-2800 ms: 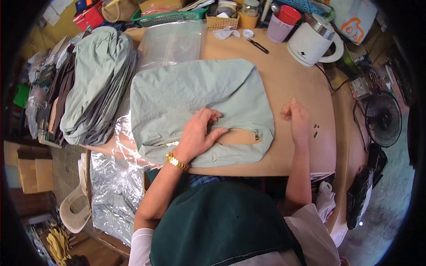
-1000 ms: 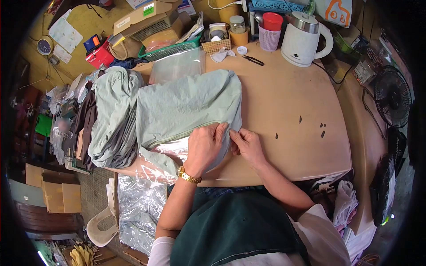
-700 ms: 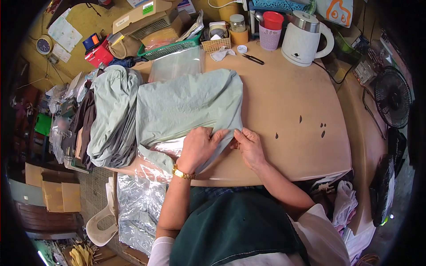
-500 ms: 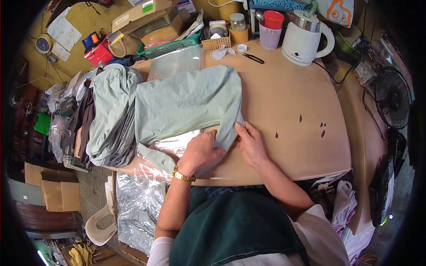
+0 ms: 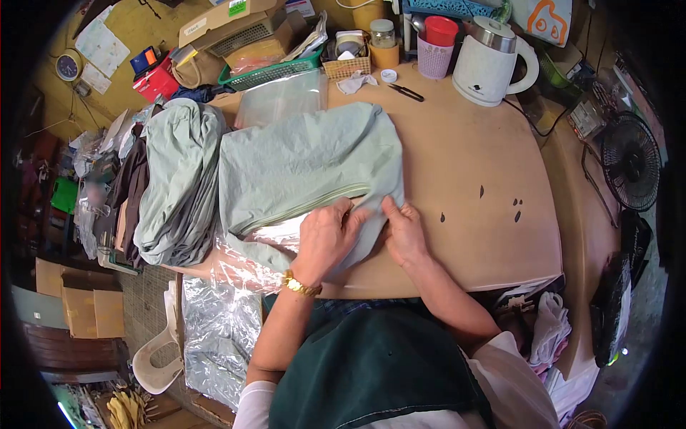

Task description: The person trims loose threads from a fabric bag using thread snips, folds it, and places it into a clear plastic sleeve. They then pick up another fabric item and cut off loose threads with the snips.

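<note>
A light grey-green fabric cover [image 5: 300, 154] with a long zippered opening lies on the table in front of me. Shiny clear plastic [image 5: 286, 234] shows through the opening. My left hand [image 5: 325, 239], with a gold watch on its wrist, pinches the cloth near the opening's right end; its fingertips are partly hidden. At the cover's right edge, my right hand [image 5: 406, 232] is closed on the cloth between thumb and fingers. To the left sits a bunched pile of similar grey-green cloth [image 5: 179, 186].
A white electric kettle [image 5: 488, 68], black thread snips [image 5: 406, 92] and a pink cup [image 5: 433, 61] stand or lie at the back. A clear plastic sheet [image 5: 279, 100] lies behind the cover. Plastic wrap [image 5: 221, 336] hangs below the front edge; a fan [image 5: 631, 161] is at right.
The cover's right side has spread outward to the right, and its opening's right end has shifted right and up. My left hand has moved slightly up and right along the opening.
</note>
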Available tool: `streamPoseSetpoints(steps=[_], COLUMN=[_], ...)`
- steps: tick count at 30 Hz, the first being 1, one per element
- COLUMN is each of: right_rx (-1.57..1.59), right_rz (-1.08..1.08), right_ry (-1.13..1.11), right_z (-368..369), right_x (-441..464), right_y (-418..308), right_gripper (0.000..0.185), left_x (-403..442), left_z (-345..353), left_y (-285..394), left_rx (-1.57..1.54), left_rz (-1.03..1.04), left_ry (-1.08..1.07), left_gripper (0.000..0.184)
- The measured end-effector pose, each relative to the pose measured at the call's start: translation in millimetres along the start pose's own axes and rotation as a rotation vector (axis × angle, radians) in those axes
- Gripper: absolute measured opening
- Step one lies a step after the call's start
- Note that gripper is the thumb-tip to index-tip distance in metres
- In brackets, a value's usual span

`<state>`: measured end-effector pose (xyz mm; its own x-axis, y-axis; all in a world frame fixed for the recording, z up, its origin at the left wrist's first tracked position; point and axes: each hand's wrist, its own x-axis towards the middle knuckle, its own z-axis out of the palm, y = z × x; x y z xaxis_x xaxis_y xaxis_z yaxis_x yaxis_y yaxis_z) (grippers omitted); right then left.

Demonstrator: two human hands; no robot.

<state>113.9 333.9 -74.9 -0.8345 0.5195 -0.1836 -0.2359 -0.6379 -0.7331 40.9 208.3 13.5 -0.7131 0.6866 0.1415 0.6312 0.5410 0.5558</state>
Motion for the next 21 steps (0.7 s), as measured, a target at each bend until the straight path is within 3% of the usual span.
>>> streamPoseSetpoints(steps=[4,10,13,15,18,21], right_rx=[0.207,0.217,0.223,0.36,0.084,0.093], right_rz=[0.047,-0.117,-0.056,0.155,0.084,0.073], right_ry=[0.144,0.138,0.141,0.063,0.075,0.153], right_z=[-8.3,-19.5,-6.1,-2.3,-6.5,-18.8], right_x=[13.0,22.4,13.6,8.8,-6.2,6.5], right_y=[-12.6,-14.7,-26.9,-28.3,-9.0,-13.8], right_gripper=[0.015,0.018,0.025,0.033,0.038,0.038], left_x=[-24.7,-47.2,-51.1,-48.2,-52.7,-52.9], left_z=[-10.0,-46.5,-46.1,-43.6,-37.3,-32.2], left_y=[-17.3,-20.1,-14.8,-12.2,-16.1,-20.5], left_rx=[0.079,0.071,0.094,0.107,0.112,0.088], left_rz=[0.081,-0.064,-0.058,-0.021,-0.02,-0.01], left_ry=[-0.256,-0.205,-0.13,0.008,-0.106,-0.222], left_gripper=[0.041,0.039,0.04,0.044,0.047,0.048])
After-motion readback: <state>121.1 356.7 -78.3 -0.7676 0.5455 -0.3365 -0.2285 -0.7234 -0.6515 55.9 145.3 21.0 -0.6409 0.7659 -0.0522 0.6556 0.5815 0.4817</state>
